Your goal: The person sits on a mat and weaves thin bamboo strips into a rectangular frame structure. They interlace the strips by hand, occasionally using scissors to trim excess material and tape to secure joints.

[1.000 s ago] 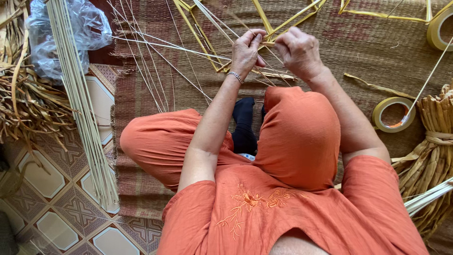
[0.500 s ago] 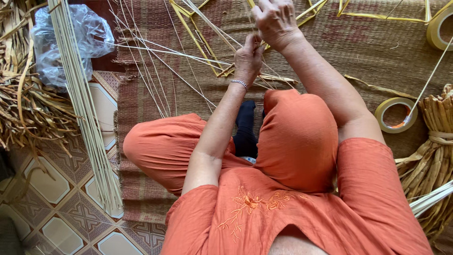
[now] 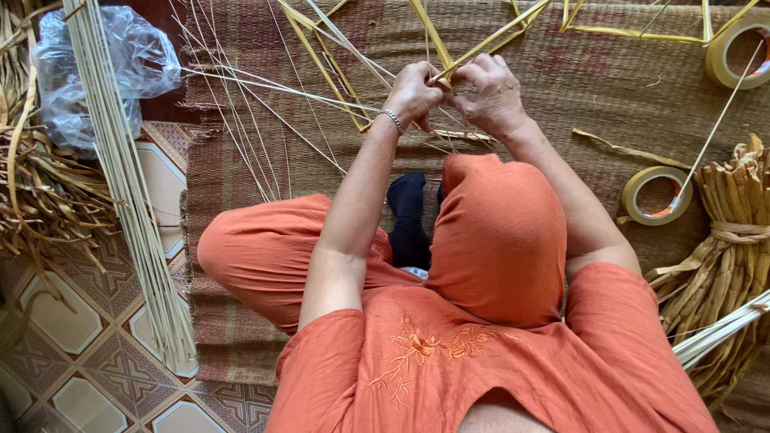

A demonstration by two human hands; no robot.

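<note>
Plastic bag (image 3: 96,72) and a bundle of pale sticks (image 3: 128,200) lie left. On the woven mat (image 3: 609,104), the left hand (image 3: 413,95) and right hand (image 3: 491,95) pinch yellow strips (image 3: 481,48) together. Tape roll (image 3: 656,195) sits right.

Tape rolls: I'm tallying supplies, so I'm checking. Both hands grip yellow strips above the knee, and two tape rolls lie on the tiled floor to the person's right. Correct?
Not quite. The head view shows the two tape rolls lying on the woven mat, not on the tiled floor. The rest holds: left hand and right hand grip the yellow strips above the knee.
</note>
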